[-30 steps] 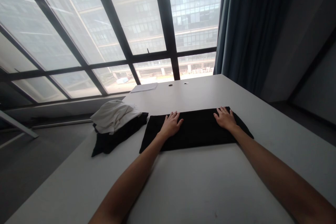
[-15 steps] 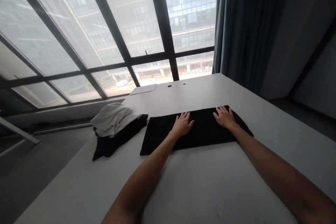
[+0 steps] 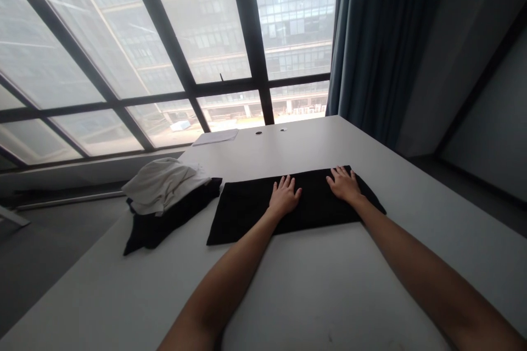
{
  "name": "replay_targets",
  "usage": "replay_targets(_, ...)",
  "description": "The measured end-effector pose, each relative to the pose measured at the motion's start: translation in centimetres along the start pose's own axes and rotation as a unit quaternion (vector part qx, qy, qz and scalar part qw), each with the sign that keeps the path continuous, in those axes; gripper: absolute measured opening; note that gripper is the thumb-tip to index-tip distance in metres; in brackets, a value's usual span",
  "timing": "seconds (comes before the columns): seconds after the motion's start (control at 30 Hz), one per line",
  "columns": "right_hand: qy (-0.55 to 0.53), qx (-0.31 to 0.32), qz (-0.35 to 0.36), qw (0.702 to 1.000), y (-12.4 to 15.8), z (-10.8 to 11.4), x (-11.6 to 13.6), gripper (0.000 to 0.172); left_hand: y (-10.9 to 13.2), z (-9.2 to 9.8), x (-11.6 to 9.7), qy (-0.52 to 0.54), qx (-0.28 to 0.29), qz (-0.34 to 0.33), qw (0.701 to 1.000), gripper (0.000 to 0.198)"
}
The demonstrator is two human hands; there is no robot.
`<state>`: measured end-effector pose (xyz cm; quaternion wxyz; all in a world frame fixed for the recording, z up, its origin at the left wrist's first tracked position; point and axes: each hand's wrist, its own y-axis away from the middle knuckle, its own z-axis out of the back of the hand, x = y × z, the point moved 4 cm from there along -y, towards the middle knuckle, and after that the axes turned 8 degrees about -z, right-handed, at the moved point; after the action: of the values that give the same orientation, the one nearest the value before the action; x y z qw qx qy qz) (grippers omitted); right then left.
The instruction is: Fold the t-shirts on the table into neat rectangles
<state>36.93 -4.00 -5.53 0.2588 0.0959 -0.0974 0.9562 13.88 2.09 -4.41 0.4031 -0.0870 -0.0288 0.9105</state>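
Note:
A black garment, folded into a long flat rectangle, lies across the white table; its exact kind does not show. My left hand rests palm down near its middle, fingers spread. Flat on the right part of the cloth, close to its far edge, is my right hand, also with fingers apart. Neither hand grips anything. To the left sits a loose heap: a light grey cloth on top of a dark piece of clothing.
White papers lie at the table's far left edge, with two small round fittings beside them. Large framed windows rise behind the table. A blue curtain hangs at the back right. Grey floor shows at left.
The view has turned slightly right, so everything sits a bit further left. My left hand has shifted slightly right along the black cloth; my right hand keeps about the same place on it.

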Motion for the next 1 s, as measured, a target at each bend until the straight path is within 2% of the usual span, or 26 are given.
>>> replay_targets(0.13, 0.000, -0.004, -0.002, 1.000, 0.2, 0.3, 0.1, 0.062, 0.0, 0.0, -0.1, 0.004, -0.012, -0.003, 1.000, 0.065)
replay_targets(0.23, -0.010, -0.053, 0.002, 0.999, 0.5, 1.0, 0.3, 0.061, 0.1, 0.0, -0.2, 0.005, -0.004, -0.008, 1.000, 0.066)
replay_targets(0.33, -0.026, -0.099, 0.037, 0.994, 0.8, 1.4, 0.8, 0.059, 0.0, 0.1, -0.2, 0.005, 0.010, -0.010, 1.000, 0.066)
replay_targets(0.43, -0.028, -0.041, 0.080, 0.996, 0.8, 0.6, 1.4, 0.059, -0.1, 0.1, -0.1, 0.004, 0.016, -0.006, 1.000, 0.067)
replay_targets(0.53, -0.019, 0.021, 0.083, 0.996, 0.7, -0.3, 1.4, 0.059, -0.3, -0.1, 0.0, 0.005, 0.013, -0.005, 1.000, 0.067)
replay_targets(0.6, -0.018, 0.016, 0.079, 0.997, 0.7, -0.2, 1.5, 0.059, -0.3, -0.3, 0.1, 0.004, 0.011, -0.006, 1.000, 0.067)
replay_targets(0.67, -0.021, -0.015, 0.086, 0.996, 0.9, 0.4, 1.8, 0.059, -0.3, -0.4, 0.2, 0.002, 0.012, -0.007, 1.000, 0.068)
replay_targets(0.8, -0.039, -0.064, 0.146, 0.986, 2.1, 1.3, 3.7, 0.059, -0.3, -0.4, 0.2, -0.002, 0.010, -0.008, 1.000, 0.067)
replay_targets(0.9, -0.044, -0.018, 0.199, 0.979, 3.0, 0.4, 5.6, 0.060, -0.2, -0.2, 0.0, 0.000, 0.008, -0.009, 1.000, 0.067)
replay_targets(1.0, -0.035, 0.050, 0.209, 0.976, 3.4, -0.8, 6.5, 0.059, -0.2, -0.1, 0.0, 0.001, 0.010, -0.007, 1.000, 0.066)
